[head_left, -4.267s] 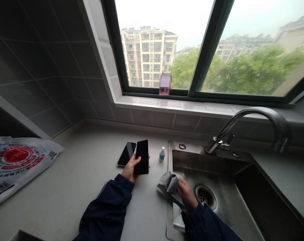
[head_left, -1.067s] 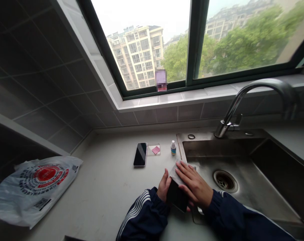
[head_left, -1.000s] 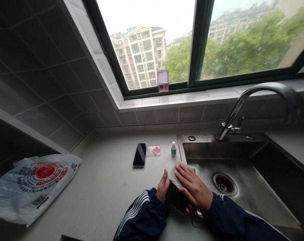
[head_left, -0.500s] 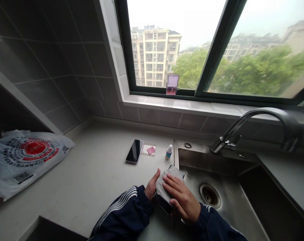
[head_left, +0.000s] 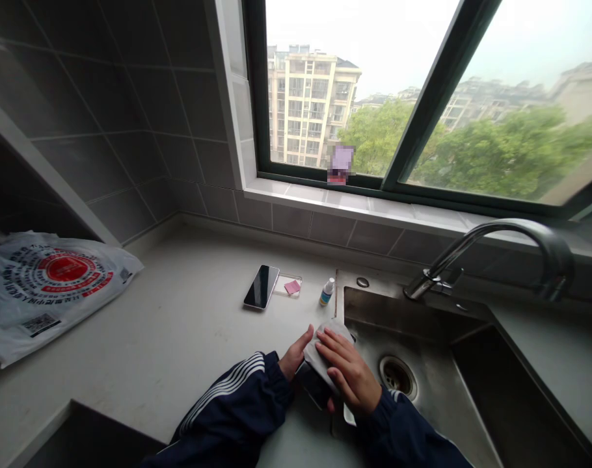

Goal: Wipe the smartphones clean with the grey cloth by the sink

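Observation:
My left hand [head_left: 296,354] grips the left edge of a dark, flat, phone-like device [head_left: 315,387], its thumb pointing up along the side. Over the upper part of that device lies a thin grey cloth [head_left: 334,329]. My right hand [head_left: 352,374] presses the cloth against the surface with its fingers laid out flat. Much of the device is hidden by the cloth and the hand. Below my right palm a white-edged thing [head_left: 349,416] shows partly; I cannot make out what it is.
Beyond my hands are a phone [head_left: 261,286], a clear case [head_left: 297,292] with a pink piece [head_left: 292,286], and a small spray bottle [head_left: 326,292]. A steel sink [head_left: 423,338] with a faucet [head_left: 501,227] is on the right, a plastic bag [head_left: 56,286] on the left.
The cloth and my right hand have shifted slightly on the device, so more of its lower dark surface shows. The whole view has tilted a little.

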{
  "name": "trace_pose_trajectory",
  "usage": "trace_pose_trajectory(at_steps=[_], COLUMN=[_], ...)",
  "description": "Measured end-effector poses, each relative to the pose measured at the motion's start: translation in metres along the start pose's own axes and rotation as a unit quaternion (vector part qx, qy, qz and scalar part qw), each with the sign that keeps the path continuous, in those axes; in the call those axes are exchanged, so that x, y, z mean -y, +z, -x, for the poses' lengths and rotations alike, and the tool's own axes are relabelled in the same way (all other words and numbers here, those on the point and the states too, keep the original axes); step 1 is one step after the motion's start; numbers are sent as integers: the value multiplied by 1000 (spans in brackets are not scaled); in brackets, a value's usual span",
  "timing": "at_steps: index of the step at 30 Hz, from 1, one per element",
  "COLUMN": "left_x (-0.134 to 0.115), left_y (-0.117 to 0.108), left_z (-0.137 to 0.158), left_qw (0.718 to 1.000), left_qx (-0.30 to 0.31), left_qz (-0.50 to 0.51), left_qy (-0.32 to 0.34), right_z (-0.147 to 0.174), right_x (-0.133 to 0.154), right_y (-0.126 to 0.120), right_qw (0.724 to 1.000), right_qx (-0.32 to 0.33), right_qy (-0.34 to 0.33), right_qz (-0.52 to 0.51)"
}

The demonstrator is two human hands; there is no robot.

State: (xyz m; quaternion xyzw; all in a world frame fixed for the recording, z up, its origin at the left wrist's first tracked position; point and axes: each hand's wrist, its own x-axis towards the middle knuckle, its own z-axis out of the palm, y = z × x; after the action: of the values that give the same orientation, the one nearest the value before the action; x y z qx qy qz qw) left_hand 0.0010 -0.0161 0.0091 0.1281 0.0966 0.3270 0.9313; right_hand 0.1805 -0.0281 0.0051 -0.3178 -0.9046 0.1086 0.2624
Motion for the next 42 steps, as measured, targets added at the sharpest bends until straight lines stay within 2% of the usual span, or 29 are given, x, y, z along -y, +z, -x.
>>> trace_pose_trajectory(at_steps=[9, 13, 17, 21, 27, 34, 38, 42], left_x=[-2, -2, -1, -1, -1, -4, -4, -2], left_y=[12, 9, 4, 1, 1, 15, 13, 3], left_z=[4, 3, 4, 4, 1, 6, 5, 2], left_qw=[996, 999, 1000, 999, 999, 996, 997, 999], left_qx=[9, 12, -24, -40, 14, -2, 8, 1], left_qz=[-74, -42, -14, -1, -16, -74, -56, -8], left_qy=[43, 22, 1, 8, 24, 47, 48, 50], right_z=[-1, -3, -6, -7, -5, -1, -2, -9], right_x=[-5, 4, 19, 22, 5, -8, -1, 18], right_y=[-2, -5, -8, -8, -8, -7, -5, -9], right_qw=[998, 1000, 998, 998, 1000, 996, 998, 999], right_qx=[-30, 8, 49, 42, 3, -42, -23, 34], right_qy=[44, 4, -36, -44, 1, 55, 43, -13], right_qz=[25, 13, -9, -17, 19, 51, 45, 25])
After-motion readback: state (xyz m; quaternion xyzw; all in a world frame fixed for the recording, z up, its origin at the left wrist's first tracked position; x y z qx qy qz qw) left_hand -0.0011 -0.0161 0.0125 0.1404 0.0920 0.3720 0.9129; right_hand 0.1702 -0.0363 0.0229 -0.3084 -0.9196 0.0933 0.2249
